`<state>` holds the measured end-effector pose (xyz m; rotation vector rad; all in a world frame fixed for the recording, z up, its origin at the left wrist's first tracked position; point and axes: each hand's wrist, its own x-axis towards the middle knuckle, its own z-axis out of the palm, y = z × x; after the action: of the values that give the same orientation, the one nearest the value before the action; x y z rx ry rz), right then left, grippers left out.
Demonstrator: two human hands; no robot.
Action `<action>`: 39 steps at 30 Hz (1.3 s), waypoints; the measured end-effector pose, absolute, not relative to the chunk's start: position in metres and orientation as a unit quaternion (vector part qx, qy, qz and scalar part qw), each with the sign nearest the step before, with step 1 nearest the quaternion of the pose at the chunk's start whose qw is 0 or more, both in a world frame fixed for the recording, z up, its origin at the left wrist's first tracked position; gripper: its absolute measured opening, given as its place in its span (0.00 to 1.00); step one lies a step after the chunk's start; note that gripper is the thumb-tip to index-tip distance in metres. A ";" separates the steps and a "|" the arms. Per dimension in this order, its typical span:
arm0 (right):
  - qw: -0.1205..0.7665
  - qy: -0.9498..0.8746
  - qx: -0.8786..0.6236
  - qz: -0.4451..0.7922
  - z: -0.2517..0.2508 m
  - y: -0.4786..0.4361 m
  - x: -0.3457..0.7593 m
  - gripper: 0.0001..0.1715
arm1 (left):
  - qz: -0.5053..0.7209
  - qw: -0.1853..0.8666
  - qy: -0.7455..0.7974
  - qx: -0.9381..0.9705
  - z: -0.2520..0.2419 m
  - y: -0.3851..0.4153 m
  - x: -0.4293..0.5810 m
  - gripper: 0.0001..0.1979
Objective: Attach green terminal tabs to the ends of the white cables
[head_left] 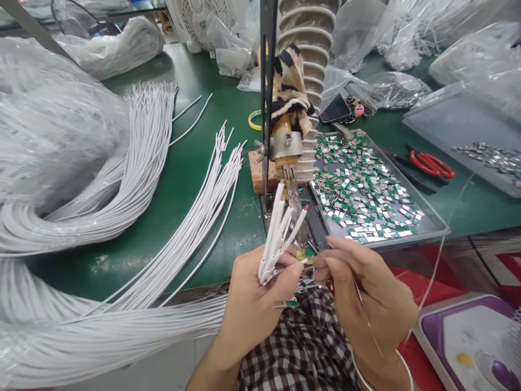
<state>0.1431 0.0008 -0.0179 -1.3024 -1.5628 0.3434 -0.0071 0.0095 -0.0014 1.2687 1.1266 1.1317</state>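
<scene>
My left hand (254,296) is closed around a small bundle of white cable ends (280,228) that fan upward. A few small green connector boards stick out below its fingers. My right hand (362,288) pinches a small green and gold part (306,254) against the cable ends and also holds a thin solder wire (427,282). Both hands sit just below the tip of a fixed soldering iron (291,184), which is wrapped in patterned cloth and mounted on a stand.
A clear tray (431,231) of several green connector boards lies to the right. Long white cables (195,217) spread over the green table (191,163) at left. Red-handled pliers (431,163), a second tray (456,122), plastic bags and a fan (203,19) stand behind.
</scene>
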 end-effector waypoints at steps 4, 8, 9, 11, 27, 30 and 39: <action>0.557 -0.660 -0.492 0.107 -0.018 0.003 0.140 0.11 | 0.506 0.532 0.468 0.491 0.002 0.014 -0.006 0.10; 0.558 -0.685 -0.464 0.069 -0.012 0.010 0.136 0.12 | 0.523 0.529 0.468 0.476 0.002 0.016 -0.005 0.10; 0.557 -0.689 -0.460 0.064 -0.011 0.011 0.135 0.12 | 0.529 0.529 0.467 0.472 0.001 0.016 -0.005 0.10; 0.552 -0.695 -0.456 0.059 -0.009 0.012 0.135 0.12 | 0.540 0.530 0.461 0.465 0.000 0.015 -0.005 0.09; 0.563 -0.637 -0.488 0.195 -0.020 0.003 0.138 0.12 | 0.497 0.524 0.465 0.512 -0.004 0.005 -0.004 0.08; 0.573 -0.612 -0.476 0.265 -0.016 0.004 0.140 0.14 | 0.463 0.503 0.467 0.561 -0.004 0.001 -0.005 0.09; 0.592 -0.542 -0.526 0.281 -0.020 -0.008 0.180 0.10 | 0.493 0.487 0.498 0.522 -0.023 -0.022 -0.021 0.14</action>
<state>0.1804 -0.0081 -0.0203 -1.2225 -1.2609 0.6539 -0.0207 -0.0219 -0.0231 1.2685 1.2111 1.1979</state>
